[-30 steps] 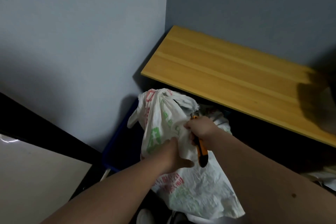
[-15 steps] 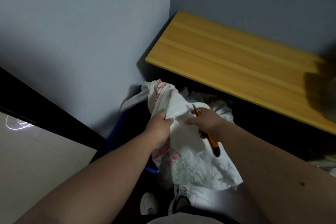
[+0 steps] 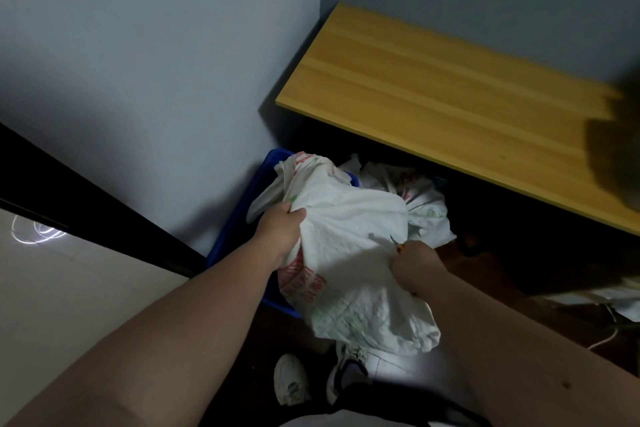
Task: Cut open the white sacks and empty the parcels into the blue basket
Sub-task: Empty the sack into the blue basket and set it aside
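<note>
A white woven sack (image 3: 349, 253) with red and green print hangs over the blue basket (image 3: 242, 211), which stands on the floor in the corner. My left hand (image 3: 282, 230) grips the sack's left upper fold. My right hand (image 3: 414, 262) pinches its right side and also holds an orange utility knife (image 3: 398, 244); only the knife's tip shows above the fingers. More white sack material (image 3: 420, 204) lies behind, by the basket's right side. No parcels are visible.
A wooden tabletop (image 3: 450, 90) runs along the grey wall at upper right, above the sacks. A pale panel with a black edge (image 3: 86, 191) stands at left. My white shoes (image 3: 294, 381) are on the dark floor below. A white cable (image 3: 606, 340) lies at right.
My hands have moved apart, spreading the sack wider over the basket. The knife, earlier showing below my right hand, is now mostly hidden in it. The view has tilted down.
</note>
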